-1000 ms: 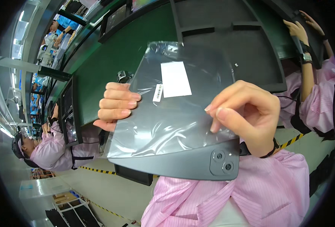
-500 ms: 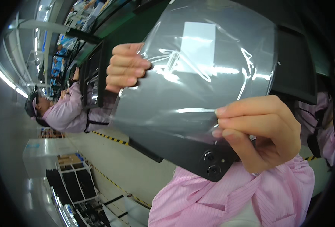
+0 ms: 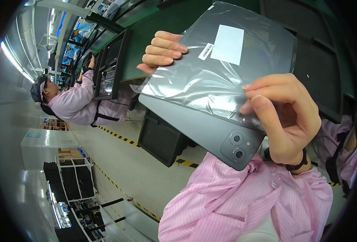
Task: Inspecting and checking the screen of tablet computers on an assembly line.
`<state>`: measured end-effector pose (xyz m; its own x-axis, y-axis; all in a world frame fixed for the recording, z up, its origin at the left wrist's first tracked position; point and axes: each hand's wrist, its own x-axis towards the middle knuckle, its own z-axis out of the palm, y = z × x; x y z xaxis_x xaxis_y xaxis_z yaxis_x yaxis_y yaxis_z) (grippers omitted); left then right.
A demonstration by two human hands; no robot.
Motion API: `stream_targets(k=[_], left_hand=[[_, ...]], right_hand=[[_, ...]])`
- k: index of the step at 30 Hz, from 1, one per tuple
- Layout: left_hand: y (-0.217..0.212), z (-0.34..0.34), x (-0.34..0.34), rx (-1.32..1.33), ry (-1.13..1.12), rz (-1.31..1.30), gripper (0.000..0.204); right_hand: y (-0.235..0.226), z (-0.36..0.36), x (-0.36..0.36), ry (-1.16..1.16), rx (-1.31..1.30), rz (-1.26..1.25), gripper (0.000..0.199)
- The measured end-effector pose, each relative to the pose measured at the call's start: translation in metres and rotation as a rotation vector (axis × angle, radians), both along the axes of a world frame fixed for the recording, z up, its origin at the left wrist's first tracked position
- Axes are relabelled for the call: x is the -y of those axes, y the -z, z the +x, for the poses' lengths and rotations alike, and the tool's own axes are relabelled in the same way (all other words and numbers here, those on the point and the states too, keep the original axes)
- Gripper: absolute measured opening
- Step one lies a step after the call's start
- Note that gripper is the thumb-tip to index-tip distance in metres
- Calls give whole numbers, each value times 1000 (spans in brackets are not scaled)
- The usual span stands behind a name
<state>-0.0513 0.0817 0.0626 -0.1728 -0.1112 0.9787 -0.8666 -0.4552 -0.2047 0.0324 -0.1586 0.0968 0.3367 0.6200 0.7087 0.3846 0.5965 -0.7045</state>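
Note:
A dark grey tablet (image 3: 194,121) is tilted in front of me, back side up, with its camera block (image 3: 238,146) at the lower corner. Clear, shiny plastic film (image 3: 186,82) covers most of it, leaving a strip bare at the camera end. A blank-looking white label (image 3: 229,44) and a small barcode sticker (image 3: 206,51) show on the covered part. My left hand (image 3: 162,52) grips the wrapped tablet by its left edge, fingers curled over the film. With thumb and fingertips, my right hand (image 3: 285,117) pinches the film's edge near the camera block.
Black trays (image 3: 311,68) lie on the green bench (image 3: 142,48) at right. A black bin (image 3: 160,137) stands below, near yellow-black floor tape (image 3: 120,137). At left, a person in pink (image 3: 73,101) works beside a black-framed tray (image 3: 112,66). A white rack (image 3: 77,181) stands lower left.
Both hands and the tablet have moved up, the left hand also rightward. More of the bare back shows below the film, and the barcode sticker has come into view.

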Motion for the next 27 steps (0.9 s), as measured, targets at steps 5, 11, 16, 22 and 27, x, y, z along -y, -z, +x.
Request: stream_targets(k=[5,11,16,22,27], left_hand=[[1,5,-7,1,23,3,55],[-1,10,-19,-8,64,-2,55],[18,-1,-19,-34,131,-159,61],[1,10,4,-137,261,-373,63],[-34,50,83,-245,17,-1207,42]], right_hand=[[0,0,3,-6,-22,-7,10],[-4,-1,10,-56,137,91,8],[-16,-8,31,49,528,166,37],[-8,56,3,333,623,23,37],[-13,91,2,135,230,30,24]])
